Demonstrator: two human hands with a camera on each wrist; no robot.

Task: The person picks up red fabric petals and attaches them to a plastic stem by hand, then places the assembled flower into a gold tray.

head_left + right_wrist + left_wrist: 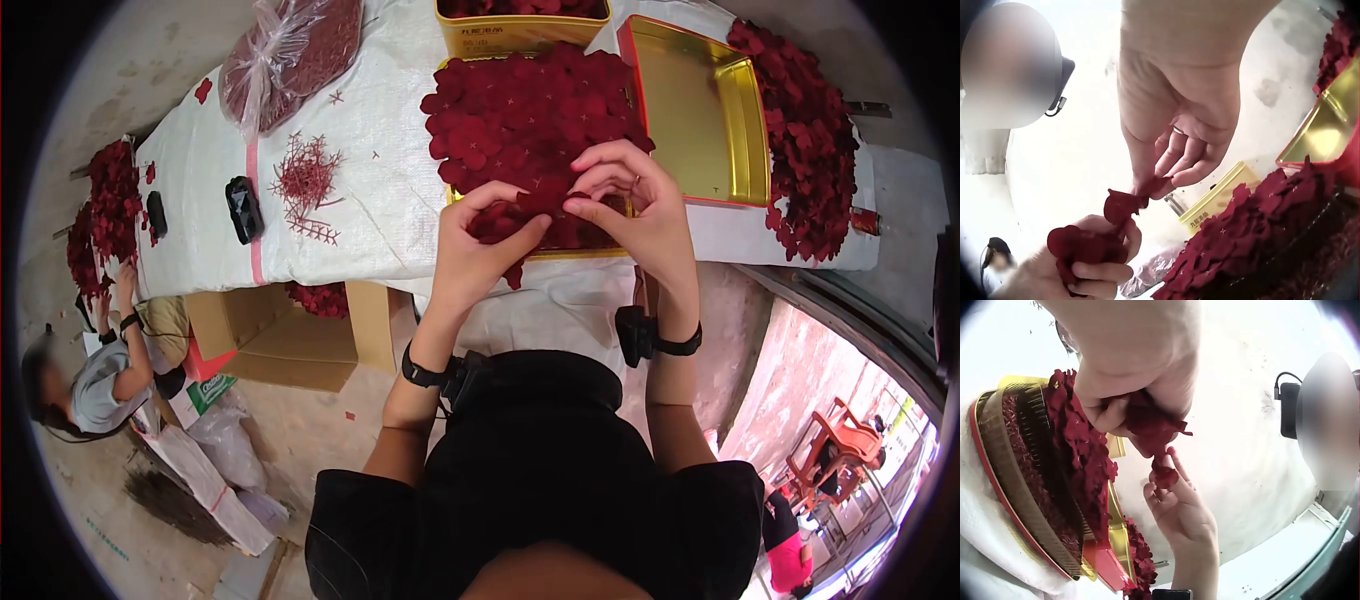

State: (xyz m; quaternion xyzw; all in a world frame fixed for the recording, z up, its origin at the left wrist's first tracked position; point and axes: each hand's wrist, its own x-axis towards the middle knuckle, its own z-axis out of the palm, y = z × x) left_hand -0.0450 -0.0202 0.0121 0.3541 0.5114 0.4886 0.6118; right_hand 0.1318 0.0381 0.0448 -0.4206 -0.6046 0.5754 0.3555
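Both hands meet over a heap of dark red fabric petals (530, 110) that fills a gold tin on the table. My left hand (480, 245) holds several red petal pieces (1085, 247) gathered in its curled fingers. Thumb and fingertips of my right hand (640, 200) pinch a red petal piece (1124, 205) right beside the left fingertips. In the left wrist view, that same right hand (1188, 519) faces the left one, palm side visible. Small pale cross-shaped marks show on some petals in the heap.
An open red-and-gold tin lid (690, 110) lies right of the heap, with more petals (800, 140) beyond it. Another petal-filled tin (520, 35) stands behind. Left are a plastic bag (290, 70), thin red stems (305, 175) and a black device (243, 210). Another person (100, 385) works far left.
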